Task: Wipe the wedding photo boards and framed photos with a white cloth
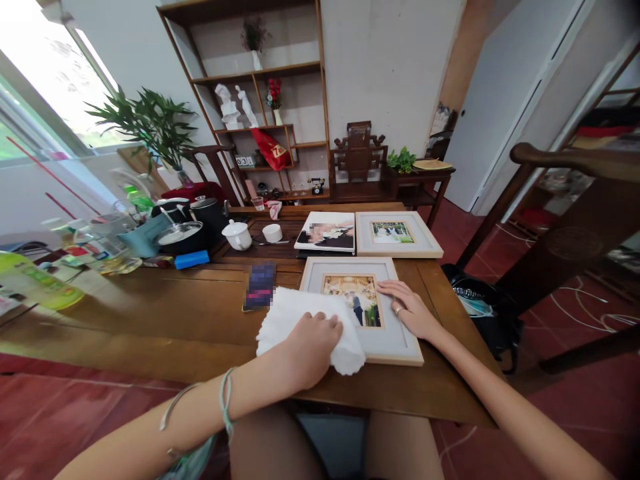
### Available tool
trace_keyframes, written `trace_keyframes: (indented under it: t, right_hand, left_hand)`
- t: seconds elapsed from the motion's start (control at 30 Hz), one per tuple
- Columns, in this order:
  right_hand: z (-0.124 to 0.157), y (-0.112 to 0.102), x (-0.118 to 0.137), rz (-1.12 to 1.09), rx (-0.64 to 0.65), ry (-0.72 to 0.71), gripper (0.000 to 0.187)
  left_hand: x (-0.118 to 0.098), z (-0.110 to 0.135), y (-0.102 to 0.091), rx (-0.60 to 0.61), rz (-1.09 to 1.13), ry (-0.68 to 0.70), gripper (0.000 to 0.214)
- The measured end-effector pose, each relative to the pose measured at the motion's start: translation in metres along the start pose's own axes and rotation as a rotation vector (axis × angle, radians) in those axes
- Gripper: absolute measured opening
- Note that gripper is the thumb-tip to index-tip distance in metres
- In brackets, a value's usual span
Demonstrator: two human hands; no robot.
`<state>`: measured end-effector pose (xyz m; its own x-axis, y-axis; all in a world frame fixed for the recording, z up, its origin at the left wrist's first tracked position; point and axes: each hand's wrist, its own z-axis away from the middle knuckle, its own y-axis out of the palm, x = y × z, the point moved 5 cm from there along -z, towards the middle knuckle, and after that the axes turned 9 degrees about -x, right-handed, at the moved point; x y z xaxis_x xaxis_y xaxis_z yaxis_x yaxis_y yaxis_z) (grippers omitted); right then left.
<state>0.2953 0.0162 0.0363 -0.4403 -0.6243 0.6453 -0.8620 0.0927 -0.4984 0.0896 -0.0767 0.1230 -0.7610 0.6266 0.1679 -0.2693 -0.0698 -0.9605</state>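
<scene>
A picture frame (406,333) with a pale wooden edge lies flat on the table in front of me, a photo of a couple at its middle. My left hand (314,343) grips a white cloth (287,310), its fingers curled into the fabric. The cloth covers the frame's lower left part and spills past its edge onto the table. On the frame's right side rests my right hand (407,310), fingers stretched out by the photo's border and holding nothing. Just left of the frame is a dark, blurred phone-like thing (259,285).
Beyond lie a second picture frame (433,245) and a white-edged photo book (326,233). A white lidded cup (237,235), a blue sponge-like block (192,259), a black pot (180,235) and a yellow-green bottle (37,283) stand leftward. A wooden chair (565,233) is at right.
</scene>
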Motion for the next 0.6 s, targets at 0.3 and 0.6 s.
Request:
trace_keyframes:
  t: [0.3,0.6]
  right_hand:
    - [0.0,0.0,0.001,0.002,0.0,-0.015,0.047]
    - [-0.001,-0.001,0.002,0.002,-0.008,-0.027,0.043]
  left_hand:
    - [0.04,-0.035,0.023,-0.237,-0.048,-0.159,0.068]
    - [0.063,-0.064,0.042,-0.484,-0.176,-0.187,0.075]
